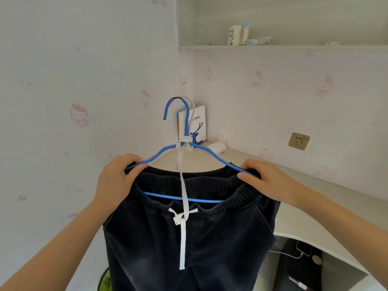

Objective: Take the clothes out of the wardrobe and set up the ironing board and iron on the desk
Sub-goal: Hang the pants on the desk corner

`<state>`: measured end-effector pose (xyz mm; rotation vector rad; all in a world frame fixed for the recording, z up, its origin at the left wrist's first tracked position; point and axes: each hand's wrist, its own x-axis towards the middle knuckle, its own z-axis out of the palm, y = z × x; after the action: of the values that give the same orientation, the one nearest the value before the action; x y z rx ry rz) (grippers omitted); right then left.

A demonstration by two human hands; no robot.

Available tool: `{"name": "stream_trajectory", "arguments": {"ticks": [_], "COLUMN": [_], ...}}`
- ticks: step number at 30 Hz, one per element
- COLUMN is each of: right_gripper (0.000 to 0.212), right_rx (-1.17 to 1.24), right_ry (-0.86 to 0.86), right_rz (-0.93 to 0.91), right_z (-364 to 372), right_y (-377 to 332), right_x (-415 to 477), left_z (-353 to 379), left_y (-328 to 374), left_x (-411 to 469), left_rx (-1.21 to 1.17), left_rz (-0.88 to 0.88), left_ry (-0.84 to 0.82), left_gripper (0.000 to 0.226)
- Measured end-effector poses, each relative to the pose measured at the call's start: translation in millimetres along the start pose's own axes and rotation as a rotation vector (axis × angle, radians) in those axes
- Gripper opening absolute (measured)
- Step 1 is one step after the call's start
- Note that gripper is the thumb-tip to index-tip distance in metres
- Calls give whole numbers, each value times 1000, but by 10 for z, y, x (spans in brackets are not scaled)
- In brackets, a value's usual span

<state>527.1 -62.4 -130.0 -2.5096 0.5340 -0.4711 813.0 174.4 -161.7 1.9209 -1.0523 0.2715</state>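
Two hands on the hanger (186, 124): our left hand (117, 175) pinches its 9 o'clock end, right hand (270, 181) its 3 o'clock end. Trousers (220, 238) hang over the desk (304, 198) edge. Drawstring (184, 185) is looped at the hook, so it may snag if we yank.

Held up a blue hanger (186, 122) by both shoulder ends, pinched in the left hand (117, 175) and gripped in the right hand (267, 182). Carried on it dark trousers (220, 244), lower bar inside the waistband, white drawstring (182, 244) knotted in front and led up to the hanger neck. Behind, found a pale desk (315, 206) with a white paper bag (199, 124) in its corner. Under the desk, perhaps a phone (304, 248) on a cable.
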Motion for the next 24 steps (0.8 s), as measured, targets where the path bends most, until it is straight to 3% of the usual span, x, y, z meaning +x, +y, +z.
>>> {"name": "stream_trajectory", "arguments": {"ticks": [13,18,24], "right_gripper": [20,23,23], "right_rx": [-215,-254,-224], "right_ry": [380,367,263], "right_rz": [-81,-53,32], "right_z": [-249,-237,116], "right_y": [143,549,1324], "right_x": [1653,2505,3497], "left_z": [283,722,1475], "left_y": [-207,-500,-1071], "left_x": [1511,2184,2825], "left_rx": [-92,-50,12], "left_rz": [38,-36,-148], "left_ry": [121,108,16], "left_gripper": [21,23,9]}}
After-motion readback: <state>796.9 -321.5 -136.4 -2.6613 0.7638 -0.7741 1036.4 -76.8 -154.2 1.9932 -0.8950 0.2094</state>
